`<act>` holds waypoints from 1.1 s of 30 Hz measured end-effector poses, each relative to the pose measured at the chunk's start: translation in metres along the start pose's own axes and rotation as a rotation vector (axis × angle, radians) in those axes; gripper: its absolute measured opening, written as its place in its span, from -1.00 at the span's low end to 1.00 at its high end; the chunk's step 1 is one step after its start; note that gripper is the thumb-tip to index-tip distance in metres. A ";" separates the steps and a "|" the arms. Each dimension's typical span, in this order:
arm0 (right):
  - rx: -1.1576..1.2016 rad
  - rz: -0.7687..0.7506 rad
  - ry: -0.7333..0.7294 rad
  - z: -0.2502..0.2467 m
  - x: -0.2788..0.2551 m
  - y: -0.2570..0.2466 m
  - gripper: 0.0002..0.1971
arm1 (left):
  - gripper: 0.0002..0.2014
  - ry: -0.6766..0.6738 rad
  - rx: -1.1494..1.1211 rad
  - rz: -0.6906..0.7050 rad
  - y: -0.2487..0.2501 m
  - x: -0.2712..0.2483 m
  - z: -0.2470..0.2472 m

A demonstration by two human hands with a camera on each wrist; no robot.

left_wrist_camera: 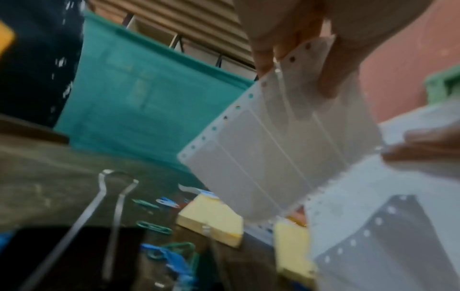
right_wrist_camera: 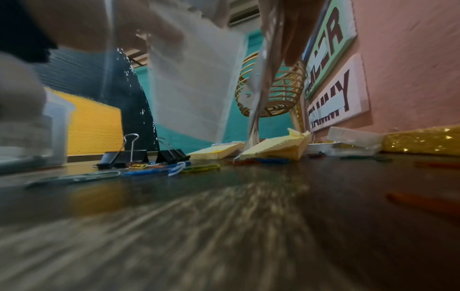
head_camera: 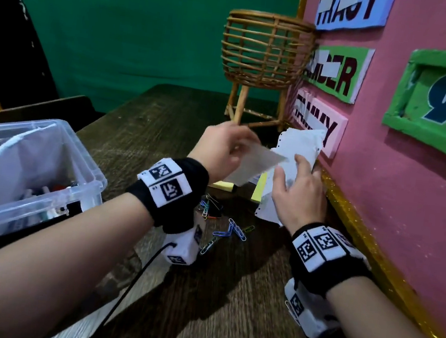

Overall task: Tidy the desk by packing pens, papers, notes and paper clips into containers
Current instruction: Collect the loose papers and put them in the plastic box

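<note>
My left hand pinches a white sheet of punched paper above the desk; the left wrist view shows thumb and fingers on its top edge. My right hand holds several more white punched sheets upright close to the pink board. Under the papers lie yellow sticky-note pads. Coloured paper clips are scattered on the dark wooden desk between my wrists, beside black binder clips.
A clear plastic box with paper and small items inside stands at the left. A wicker basket on legs stands at the back by the pink board. A small clear case lies at the board's foot.
</note>
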State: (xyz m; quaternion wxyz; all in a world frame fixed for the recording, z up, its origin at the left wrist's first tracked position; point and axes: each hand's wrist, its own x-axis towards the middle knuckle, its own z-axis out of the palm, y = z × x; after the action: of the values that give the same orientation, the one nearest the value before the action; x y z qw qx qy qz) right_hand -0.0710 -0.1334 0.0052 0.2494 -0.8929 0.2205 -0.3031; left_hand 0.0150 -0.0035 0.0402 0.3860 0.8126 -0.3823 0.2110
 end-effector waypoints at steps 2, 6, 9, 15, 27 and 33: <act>0.015 -0.024 0.034 -0.003 -0.003 -0.001 -0.38 | -0.75 -0.003 -0.207 -0.071 0.007 0.007 0.000; -0.012 -0.030 0.038 -0.008 -0.005 -0.002 -0.39 | -0.75 -0.007 -0.422 -0.220 0.010 0.016 0.019; -0.001 -0.076 0.088 -0.007 -0.002 0.002 -0.53 | -0.75 0.033 -0.314 -0.234 0.011 0.016 0.037; -0.031 -0.134 0.205 -0.010 0.021 0.020 -0.20 | -0.71 -0.223 0.326 -0.188 -0.026 0.023 0.056; -0.316 0.055 -0.010 -0.010 0.036 0.031 -0.54 | -0.51 -0.526 0.478 -0.508 -0.089 0.052 0.090; -0.318 0.061 0.014 -0.004 0.042 0.030 -0.46 | -0.64 -0.583 0.561 -0.594 -0.108 0.065 0.095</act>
State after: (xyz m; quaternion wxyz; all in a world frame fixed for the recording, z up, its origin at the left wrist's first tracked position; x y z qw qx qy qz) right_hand -0.0504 -0.1811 0.0082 0.1125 -0.9119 0.2946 -0.2627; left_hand 0.1447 -0.0641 -0.0274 0.0731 0.9840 -0.1551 -0.0491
